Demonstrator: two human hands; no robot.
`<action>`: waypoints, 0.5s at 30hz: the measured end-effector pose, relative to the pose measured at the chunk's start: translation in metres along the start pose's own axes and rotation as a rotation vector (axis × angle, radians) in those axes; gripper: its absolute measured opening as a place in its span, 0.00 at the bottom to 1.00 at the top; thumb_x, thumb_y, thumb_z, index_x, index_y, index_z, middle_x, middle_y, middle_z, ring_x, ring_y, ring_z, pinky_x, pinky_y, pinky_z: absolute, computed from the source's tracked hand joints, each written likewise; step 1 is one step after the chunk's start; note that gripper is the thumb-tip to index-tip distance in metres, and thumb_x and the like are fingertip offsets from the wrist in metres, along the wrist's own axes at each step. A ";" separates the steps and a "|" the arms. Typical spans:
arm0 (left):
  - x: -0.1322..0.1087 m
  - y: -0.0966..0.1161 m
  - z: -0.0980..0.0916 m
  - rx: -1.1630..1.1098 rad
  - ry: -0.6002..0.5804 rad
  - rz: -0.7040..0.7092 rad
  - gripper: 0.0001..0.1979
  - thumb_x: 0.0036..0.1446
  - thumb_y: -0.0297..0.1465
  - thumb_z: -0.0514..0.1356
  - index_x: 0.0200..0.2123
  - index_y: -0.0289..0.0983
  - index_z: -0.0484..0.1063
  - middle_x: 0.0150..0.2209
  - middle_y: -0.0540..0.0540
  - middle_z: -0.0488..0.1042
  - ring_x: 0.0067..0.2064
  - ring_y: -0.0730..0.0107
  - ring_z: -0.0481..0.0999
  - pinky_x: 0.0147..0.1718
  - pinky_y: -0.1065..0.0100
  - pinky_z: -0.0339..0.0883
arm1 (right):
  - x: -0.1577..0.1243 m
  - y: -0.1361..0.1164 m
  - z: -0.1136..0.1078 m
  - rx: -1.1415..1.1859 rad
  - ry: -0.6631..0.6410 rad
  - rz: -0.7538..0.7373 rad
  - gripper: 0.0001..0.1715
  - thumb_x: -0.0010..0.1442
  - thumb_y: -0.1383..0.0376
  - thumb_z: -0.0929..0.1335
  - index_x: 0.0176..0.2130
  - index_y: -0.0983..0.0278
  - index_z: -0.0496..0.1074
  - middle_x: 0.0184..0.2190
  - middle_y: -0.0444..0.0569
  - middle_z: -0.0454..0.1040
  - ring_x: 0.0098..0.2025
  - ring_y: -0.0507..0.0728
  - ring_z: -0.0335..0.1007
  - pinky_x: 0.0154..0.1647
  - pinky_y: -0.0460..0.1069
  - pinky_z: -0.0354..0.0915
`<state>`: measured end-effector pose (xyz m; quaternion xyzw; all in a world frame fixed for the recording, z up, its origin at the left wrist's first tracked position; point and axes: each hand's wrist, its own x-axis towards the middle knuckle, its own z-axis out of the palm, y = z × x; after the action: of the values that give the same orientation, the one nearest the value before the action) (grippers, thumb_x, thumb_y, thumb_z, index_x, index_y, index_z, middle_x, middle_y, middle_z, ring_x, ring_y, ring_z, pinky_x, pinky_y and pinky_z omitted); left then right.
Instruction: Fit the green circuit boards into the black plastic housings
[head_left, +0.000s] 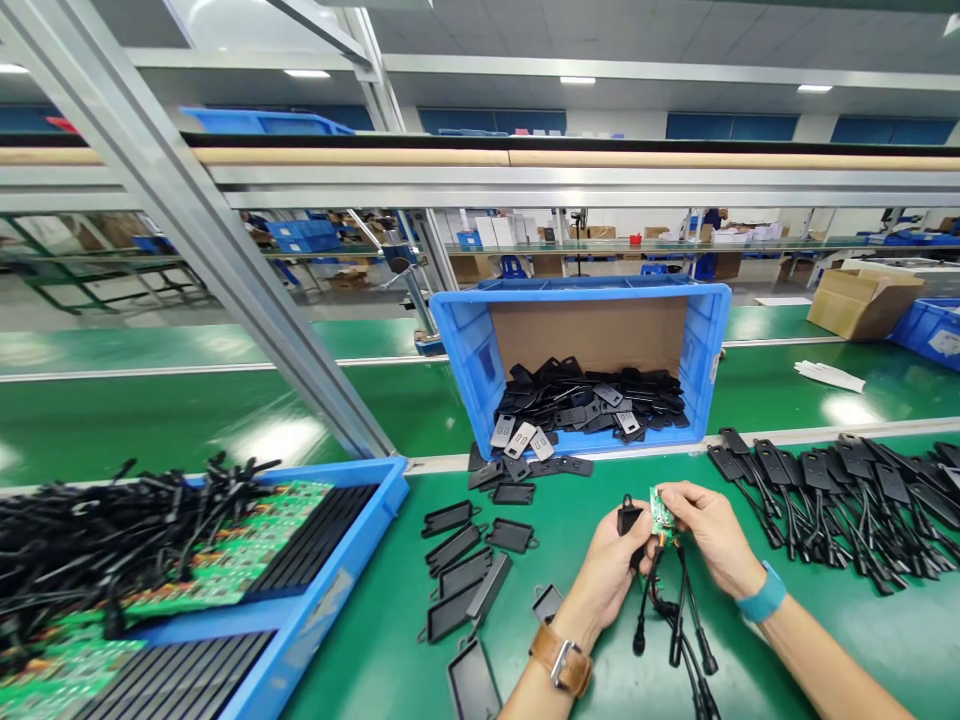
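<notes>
My left hand [615, 560], with a brown watch strap at the wrist, is closed on a small black case [628, 516]. My right hand [709, 530], with a teal band at the wrist, pinches a small green circuit board [661, 512] by its right edge. The board is upright beside the black case, above the green table. Several black cables [679, 610] with connector ends hang down from the board. Open black case shells [454, 547] lie on the table to the left of my hands.
A tilted blue bin [466, 345] of black covers stands behind my hands. At the left, a blue tray [341, 570] holds circuit boards and cables. Finished-looking black units with cables [817, 475] lie at the right. A white glove [829, 376] rests farther back.
</notes>
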<state>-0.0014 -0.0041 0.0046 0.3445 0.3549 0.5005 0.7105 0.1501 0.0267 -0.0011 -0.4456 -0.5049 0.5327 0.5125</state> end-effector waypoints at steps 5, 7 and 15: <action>0.001 0.000 -0.003 -0.038 0.018 -0.026 0.22 0.49 0.43 0.71 0.39 0.35 0.70 0.25 0.54 0.65 0.24 0.79 0.64 0.22 0.75 0.53 | -0.002 -0.004 0.001 -0.190 -0.001 -0.181 0.24 0.58 0.47 0.71 0.43 0.61 0.81 0.36 0.50 0.74 0.33 0.56 0.66 0.34 0.50 0.63; 0.002 0.000 -0.002 0.021 0.043 0.044 0.22 0.49 0.42 0.71 0.41 0.36 0.70 0.26 0.54 0.65 0.24 0.80 0.63 0.21 0.75 0.52 | -0.003 -0.003 0.001 -0.234 0.037 -0.230 0.22 0.58 0.48 0.71 0.44 0.61 0.81 0.38 0.51 0.74 0.36 0.58 0.68 0.35 0.51 0.64; 0.001 0.008 0.006 0.332 0.106 0.380 0.16 0.50 0.37 0.69 0.42 0.37 0.77 0.40 0.44 0.77 0.44 0.61 0.73 0.47 0.65 0.64 | -0.006 -0.001 0.003 -0.218 0.010 -0.320 0.18 0.62 0.53 0.70 0.47 0.57 0.80 0.42 0.52 0.76 0.44 0.60 0.72 0.46 0.54 0.68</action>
<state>0.0004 -0.0020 0.0146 0.4903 0.3979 0.5773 0.5176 0.1475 0.0208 0.0000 -0.4153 -0.6213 0.3844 0.5421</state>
